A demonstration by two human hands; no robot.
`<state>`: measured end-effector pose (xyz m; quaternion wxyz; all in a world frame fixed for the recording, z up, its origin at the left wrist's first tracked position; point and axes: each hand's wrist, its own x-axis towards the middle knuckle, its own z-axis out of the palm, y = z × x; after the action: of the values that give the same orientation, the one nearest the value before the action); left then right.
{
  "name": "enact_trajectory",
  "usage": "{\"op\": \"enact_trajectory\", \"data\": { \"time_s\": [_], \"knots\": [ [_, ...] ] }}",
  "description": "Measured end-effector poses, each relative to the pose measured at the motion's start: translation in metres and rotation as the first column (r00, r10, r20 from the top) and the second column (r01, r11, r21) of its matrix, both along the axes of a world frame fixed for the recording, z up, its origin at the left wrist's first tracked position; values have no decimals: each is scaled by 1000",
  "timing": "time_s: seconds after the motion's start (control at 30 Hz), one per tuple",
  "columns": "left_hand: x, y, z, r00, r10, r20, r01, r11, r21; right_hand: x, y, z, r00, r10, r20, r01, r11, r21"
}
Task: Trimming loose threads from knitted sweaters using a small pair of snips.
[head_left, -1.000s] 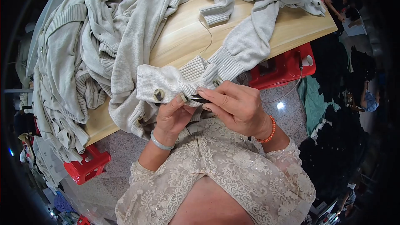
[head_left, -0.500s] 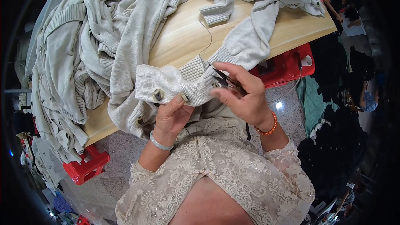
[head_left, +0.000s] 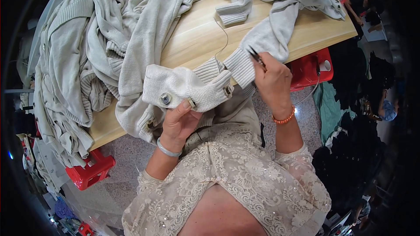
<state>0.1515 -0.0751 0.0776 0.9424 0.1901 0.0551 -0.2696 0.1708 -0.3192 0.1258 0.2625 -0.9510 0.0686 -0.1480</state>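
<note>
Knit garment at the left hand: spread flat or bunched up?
Bunched up: the pale knit garment rises in folds above the left hand, its ribbed band bent over.

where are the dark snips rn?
Head view, right of centre: the dark snips are in the right hand, tips up and to the left, seen against the pale sleeve beside its ribbed cuff.
</note>
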Motion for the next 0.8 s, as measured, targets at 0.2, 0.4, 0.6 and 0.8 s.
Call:
{"op": "enact_trajectory", "data": {
  "time_s": [0.2, 0.4, 0.6, 0.8],
  "knots": [
    [1, -1, -7, 999, -11, 30, 11, 1000, 5, -21, 12, 12, 917, 388, 97, -376, 754, 539],
    [2, 8, -18, 987, -54, 151, 35, 992, 125, -21, 46, 25, 735, 608, 301, -677, 631, 378],
    [2, 13, -11, 988, -65, 140, 19, 952, 304, -23, 61, 20, 746, 572, 341, -650, 735, 192],
    [5, 7, -8, 971, 16, 237, -70, 973, 222, -11, 46, 9, 926, 325, 191, -375, 739, 560]
  ]
}}
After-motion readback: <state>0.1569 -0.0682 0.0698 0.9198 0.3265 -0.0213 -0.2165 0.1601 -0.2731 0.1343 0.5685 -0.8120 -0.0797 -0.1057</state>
